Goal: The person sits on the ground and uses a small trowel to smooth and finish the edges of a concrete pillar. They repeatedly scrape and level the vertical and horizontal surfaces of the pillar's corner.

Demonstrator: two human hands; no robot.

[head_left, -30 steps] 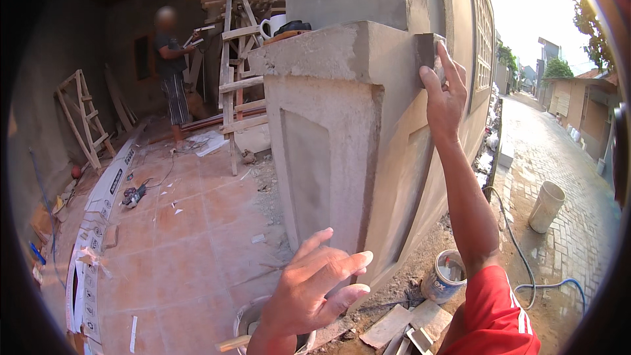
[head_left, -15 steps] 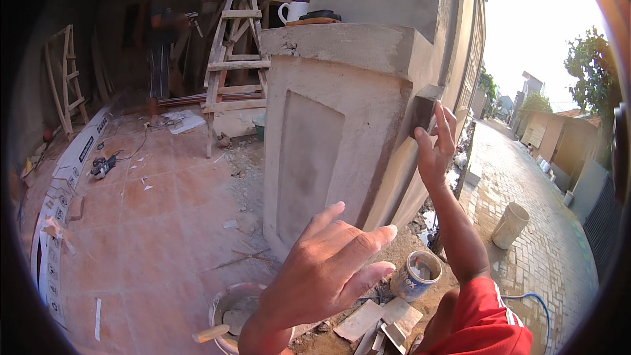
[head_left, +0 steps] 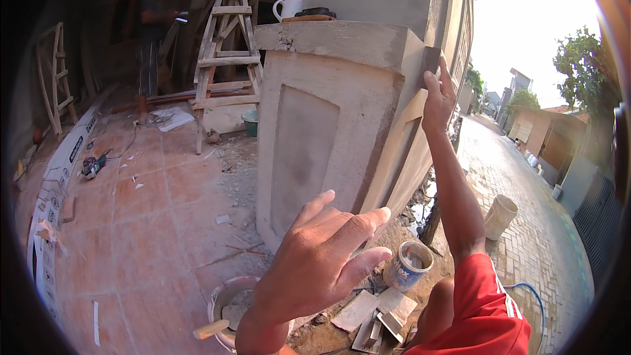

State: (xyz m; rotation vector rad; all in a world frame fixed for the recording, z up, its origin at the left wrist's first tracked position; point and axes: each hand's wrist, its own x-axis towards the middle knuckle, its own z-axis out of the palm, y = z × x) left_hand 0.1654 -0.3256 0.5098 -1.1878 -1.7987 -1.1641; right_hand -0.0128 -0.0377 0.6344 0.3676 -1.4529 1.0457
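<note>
My right hand is raised along the right side of a cement-plastered pillar. Its fingers grip a dark, flat rectangular block, pressed against the plaster just beside the ledge's corner; what kind of tool it is does not show. Lower and nearer, my left hand hangs in front of the pillar's base, fingers spread and holding nothing. A pale bevelled strip runs down the pillar's edge below the block. Under my left forearm stands a bucket of grey mix with a wooden handle across its rim.
A paint can and several tile pieces lie by my knee. On the ledge sit a white mug and a black object. A wooden stepladder and a person are behind. A pail stands on the paving.
My right hand has slid the dark block upward along the pillar's side, to about ledge height. My left hand keeps its spread pose. The view has shifted slightly.
</note>
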